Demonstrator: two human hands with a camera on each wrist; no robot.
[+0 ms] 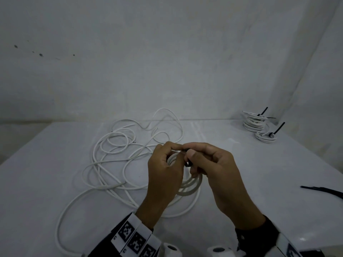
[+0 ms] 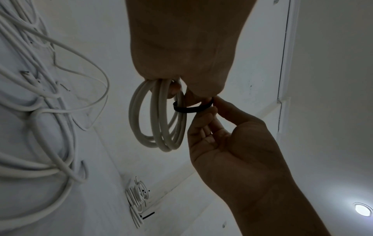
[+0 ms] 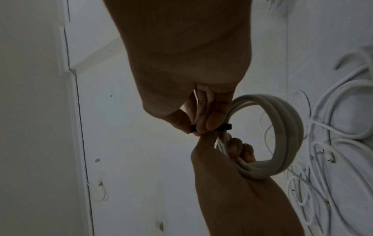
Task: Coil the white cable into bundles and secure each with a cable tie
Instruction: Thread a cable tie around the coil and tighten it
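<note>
Left hand (image 1: 163,175) grips the white coil (image 1: 191,186) at frame centre; right hand (image 1: 213,164) pinches a black cable tie (image 2: 191,108) looped round it, its ends hidden by fingers.

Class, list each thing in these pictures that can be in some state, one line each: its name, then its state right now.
Coiled bundle: looped, held up off the table, not yet cinched.
Black cable tie: bent round the bundle, pinched.
Left hand: grips the bundle.
Right hand: pinches the tie.
Loose white cable: uncoiled, sprawled on the table.
Finished bundles: tied, set aside.
Spare ties: lying unused.
</note>
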